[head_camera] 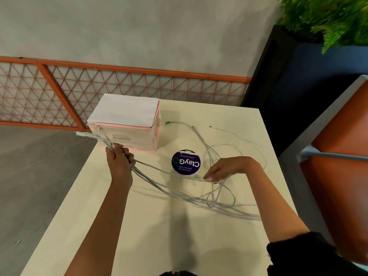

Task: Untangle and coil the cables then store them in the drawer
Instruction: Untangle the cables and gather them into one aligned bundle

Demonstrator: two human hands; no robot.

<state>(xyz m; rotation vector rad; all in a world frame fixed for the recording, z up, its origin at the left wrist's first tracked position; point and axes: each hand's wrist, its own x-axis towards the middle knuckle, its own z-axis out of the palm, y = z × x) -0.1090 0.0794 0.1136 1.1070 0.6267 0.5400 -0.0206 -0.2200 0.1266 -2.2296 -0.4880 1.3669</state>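
Several white cables point(211, 202) lie tangled across the cream table point(139, 226). My left hand point(119, 162) grips a bundle of their ends at the table's left side, and the plugs stick out past my fist toward the drawer box. My right hand point(223, 170) is over the tangle at the right, its fingertips pinching one strand. A small white and pink drawer unit point(127, 124) stands at the table's far left, its drawers closed. Loose cable ends, one with a green plug point(166, 123), trail beside the unit.
A round purple sticker point(185, 162) is on the table between my hands. An orange lattice railing point(119, 86) runs behind the table. An orange chair point(342, 166) stands close on the right, with a planter point(328, 16) behind it.
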